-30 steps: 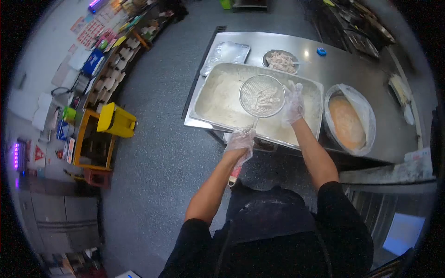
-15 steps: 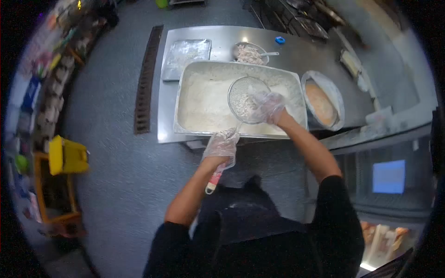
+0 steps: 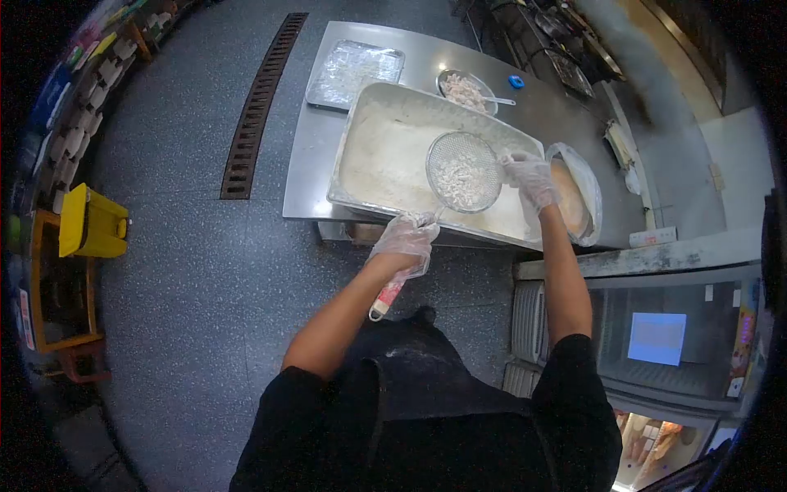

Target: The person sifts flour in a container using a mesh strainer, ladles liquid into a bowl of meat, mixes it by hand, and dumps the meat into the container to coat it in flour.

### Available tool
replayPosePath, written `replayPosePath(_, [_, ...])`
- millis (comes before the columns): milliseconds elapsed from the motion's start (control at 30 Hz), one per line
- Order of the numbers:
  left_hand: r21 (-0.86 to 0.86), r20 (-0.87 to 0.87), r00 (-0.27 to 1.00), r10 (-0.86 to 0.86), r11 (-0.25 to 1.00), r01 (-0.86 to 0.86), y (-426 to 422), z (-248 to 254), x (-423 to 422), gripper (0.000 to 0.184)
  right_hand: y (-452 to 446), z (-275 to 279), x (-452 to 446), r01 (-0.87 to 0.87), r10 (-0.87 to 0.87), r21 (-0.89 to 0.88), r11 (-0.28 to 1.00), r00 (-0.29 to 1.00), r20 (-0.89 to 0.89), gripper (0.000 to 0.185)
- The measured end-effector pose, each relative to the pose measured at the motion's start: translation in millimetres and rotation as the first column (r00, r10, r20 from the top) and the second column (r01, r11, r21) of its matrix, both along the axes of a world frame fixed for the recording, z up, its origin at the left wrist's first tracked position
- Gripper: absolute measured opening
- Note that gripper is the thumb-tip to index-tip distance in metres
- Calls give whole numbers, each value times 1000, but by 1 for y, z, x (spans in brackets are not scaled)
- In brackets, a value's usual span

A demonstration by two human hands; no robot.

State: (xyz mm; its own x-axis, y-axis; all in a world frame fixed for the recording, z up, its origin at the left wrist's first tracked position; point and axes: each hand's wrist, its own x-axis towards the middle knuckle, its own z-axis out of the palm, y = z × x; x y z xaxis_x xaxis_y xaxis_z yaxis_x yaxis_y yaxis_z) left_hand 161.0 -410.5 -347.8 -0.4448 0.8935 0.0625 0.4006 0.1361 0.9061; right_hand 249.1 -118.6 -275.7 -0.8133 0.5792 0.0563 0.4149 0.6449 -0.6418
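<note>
My left hand, in a clear plastic glove, is closed round the handle of a round mesh strainer. The handle's red and white end sticks out below my palm. Small pale floured pieces lie in the mesh. Beneath the strainer is a large metal pan with white flour in it. My right hand, gloved too, is at the strainer's right rim with its fingers apart; whether they touch the rim is hard to tell.
On the steel table stand a plastic-covered tray, a bowl of pale pieces with a white-handled utensil, a small blue object and a lined tub of orange-brown contents. A yellow bin is on the left.
My right hand has drawn back from over the mesh to the strainer's right side. My left hand still holds the handle. The view has turned, so the table appears tilted.
</note>
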Motion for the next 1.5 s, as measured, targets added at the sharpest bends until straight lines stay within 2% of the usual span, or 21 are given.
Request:
replayPosePath(100, [160,56,998,3,987,-12,2,-10,2,14,-2,14,-6,144,-150,-193,971,988,-18,26])
replayPosePath(167, [-54,783,622,25,998,28,4,1,0,15,-9,26,-10,147,-160,-246,958,986,-35,27])
replayPosePath(233, [-91,672,736,81,996,-26,-2,24,5,18,-17,41,-13,103,-172,-502,859,981,-93,26])
replayPosePath(300, [-128,541,829,143,988,-87,-5,33,9,21,-21,50,-15,118,-195,-529,840,977,-91,25])
replayPosePath(367, [-96,713,694,97,995,-40,-6,31,11,26,-20,53,-15,135,-221,-562,816,971,-87,23])
replayPosePath(500, [-118,647,752,126,991,-64,-8,43,28,31,1,59,-9,123,-179,-524,842,982,-56,27])
replayPosePath(567, [-73,758,642,116,993,-93,-20,62,45,32,14,56,2,78,-107,-483,872,994,-33,28])
replayPosePath(667, [-107,824,537,181,980,-167,-39,73,75,22,31,37,17,-27,-104,-580,814,976,-193,29])
replayPosePath(733, [-59,455,874,170,985,-160,-65,48,100,32,43,17,26,29,-197,-597,801,956,-218,24])
replayPosePath(833, [-127,725,635,267,958,-258,-103,44,148,43,75,-30,37,45,-263,-801,598,954,-143,21])
replayPosePath(900, [-517,590,605,534,826,-224,-128,53,184,46,69,-53,40,82,-324,-864,497,941,-97,24])
replayPosePath(1033, [-604,577,438,690,721,-340,-156,-17,248,46,112,-116,45,69,-194,-877,475,981,-28,26])
replayPosePath(1067, [-608,581,415,700,712,-349,-158,-62,262,46,133,-132,48,61,-118,-817,573,993,-9,26])
replayPosePath(1100, [-528,482,585,653,749,-401,-159,-113,276,45,142,-146,51,41,-45,-747,663,999,15,25])
replayPosePath(1233, [-480,318,758,569,786,-389,-121,-244,250,39,58,-84,45,-75,59,-492,867,997,-48,24])
replayPosePath(1300, [-446,261,738,622,756,-480,-82,-273,217,40,81,-101,44,105,-244,-694,712,964,-105,21])
replayPosePath(1333, [-392,-85,900,428,816,-425,-67,-308,209,41,85,-104,49,118,-244,-691,713,966,-86,21])
replayPosePath(1367, [-357,-434,885,169,870,-341,-50,-343,198,41,89,-103,52,-43,25,-307,951,998,-62,23])
replayPosePath(1400, [-414,80,936,343,866,-282,-28,-355,181,40,105,-107,58,-181,183,-83,980,983,18,24])
replayPosePath(1433, [-419,349,858,377,882,-217,-10,-346,162,40,121,-111,63,-317,301,172,933,947,114,26])
replayPosePath(1500, [-443,617,657,432,881,-163,17,-333,134,38,113,-105,67,-483,381,635,603,874,302,26])
